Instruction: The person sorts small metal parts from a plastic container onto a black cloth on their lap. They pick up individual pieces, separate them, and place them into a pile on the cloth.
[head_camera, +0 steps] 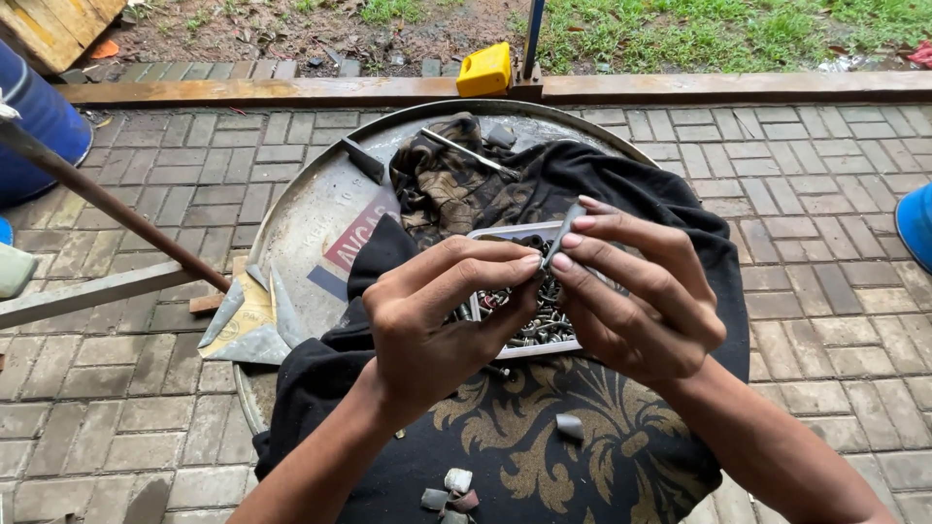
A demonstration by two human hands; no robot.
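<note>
My left hand (437,320) and my right hand (631,296) meet over a shallow white tray (500,234) filled with several metal screws and bolts (544,325). Both pinch one small grey metal piece (561,238) between fingertips, the right thumb and fingers on its upper part, the left fingertips at its lower end. The tray rests on a black cloth with a gold pattern (544,437) spread over a round metal drum lid (311,209). Much of the tray is hidden behind my hands.
Small grey tube pieces (449,490) and another (570,425) lie on the cloth near me. A patterned brown cloth (442,180), a metal rod (466,150), folded paper scraps (248,320), a rusty bar (107,204), a yellow block (484,70) and a blue barrel (34,116) surround the lid.
</note>
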